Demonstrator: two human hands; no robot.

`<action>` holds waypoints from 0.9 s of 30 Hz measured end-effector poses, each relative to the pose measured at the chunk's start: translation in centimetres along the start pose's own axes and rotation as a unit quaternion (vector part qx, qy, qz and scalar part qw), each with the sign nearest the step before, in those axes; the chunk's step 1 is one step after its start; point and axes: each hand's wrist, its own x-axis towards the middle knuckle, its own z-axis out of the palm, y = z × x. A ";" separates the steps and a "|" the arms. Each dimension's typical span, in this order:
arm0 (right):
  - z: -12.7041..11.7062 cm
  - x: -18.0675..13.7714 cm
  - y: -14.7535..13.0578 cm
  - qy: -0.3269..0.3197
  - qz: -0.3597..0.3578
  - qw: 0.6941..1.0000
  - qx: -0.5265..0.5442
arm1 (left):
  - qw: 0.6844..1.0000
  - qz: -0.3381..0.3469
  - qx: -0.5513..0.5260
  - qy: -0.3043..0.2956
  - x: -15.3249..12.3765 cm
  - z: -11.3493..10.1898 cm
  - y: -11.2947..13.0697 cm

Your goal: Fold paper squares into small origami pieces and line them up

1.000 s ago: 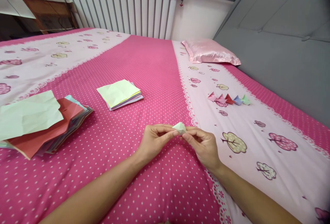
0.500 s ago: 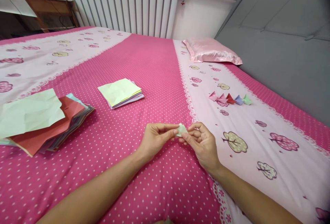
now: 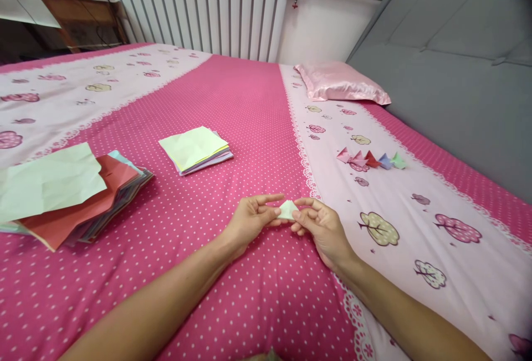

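A small pale green piece of folded paper (image 3: 287,210), roughly triangular with its peak up, is pinched between my two hands above the pink dotted bedspread (image 3: 249,95). My left hand (image 3: 248,218) grips its left corner between thumb and a finger, with the index finger stretched out above. At the right corner, my right hand (image 3: 323,228) pinches with thumb and curled fingers. Off to the right lies a row of several small folded paper pieces: pink (image 3: 343,154), red (image 3: 372,159), blue (image 3: 385,161) and green (image 3: 398,160).
A neat stack of square paper (image 3: 194,148) lies ahead to the left. Nearer the left edge is a larger, untidy paper pile (image 3: 50,181) with red sheets. Farther off are a pink satin pillow (image 3: 343,81), a grey headboard (image 3: 453,62) and a white radiator (image 3: 199,9).
My hands have spread slightly apart on the folded paper, so more of its triangular face shows. My left index finger has lifted off it.
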 end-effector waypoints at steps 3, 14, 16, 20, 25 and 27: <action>0.0 0.1 0.0 0.015 -0.029 0.999 -0.037 | 1.000 -0.002 0.002 -0.015 0.0 -0.1 0.0; -0.3 0.3 0.1 0.042 -0.074 0.994 -0.073 | 0.996 0.003 0.054 -0.064 -0.2 -0.3 -0.1; -0.2 0.0 0.0 0.020 -0.079 0.993 -0.089 | 0.994 0.015 0.079 -0.071 -0.2 -0.4 -0.3; 0.1 -0.4 -0.2 -0.022 -0.092 0.986 -0.134 | 0.984 0.055 0.160 -0.050 0.0 -0.5 -0.3; 0.2 -0.5 -0.4 -0.022 -0.145 0.972 -0.184 | 0.966 0.089 0.235 -0.052 0.0 -0.7 -0.3; 0.1 -0.5 -0.5 -0.014 -0.164 0.964 -0.208 | 0.965 0.092 0.236 -0.067 -0.1 -0.8 -0.4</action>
